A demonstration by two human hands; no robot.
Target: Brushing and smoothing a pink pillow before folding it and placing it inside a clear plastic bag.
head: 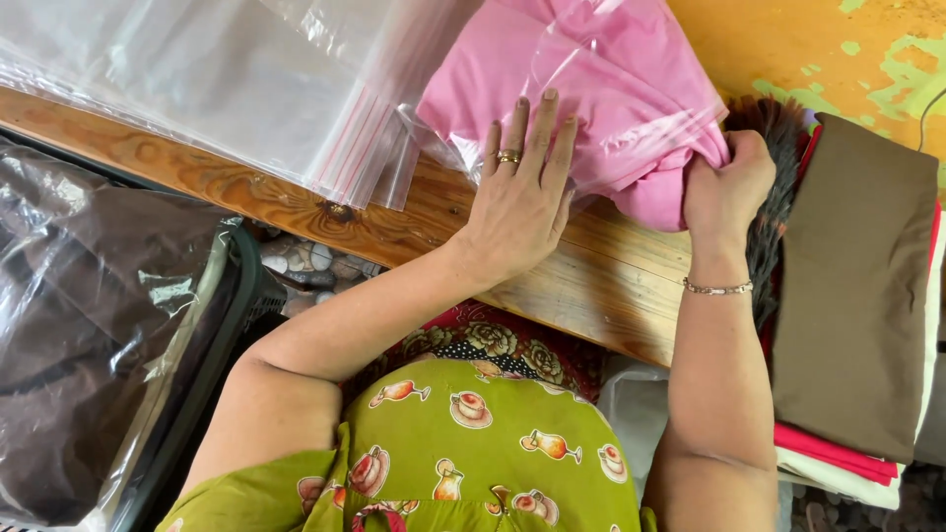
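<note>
Now, in the head view, the left hand lies flat, fingers together, on a clear plastic bag holding a folded pink garment at twelve o'clock on the wooden table. The right hand is clenched on the garment's edge. Folded clothes are stacked at three o'clock; empty zip bags lie at ten o'clock.

A clear zip bag lies on the table's far side, stretched over pink cloth, mouth toward the right. Left of it sprawls a loose pile of empty clear bags, their red zip strips pointing at the table edge. Lower left, a bagged brown garment sits in a dark crate, plastic glinting.
</note>
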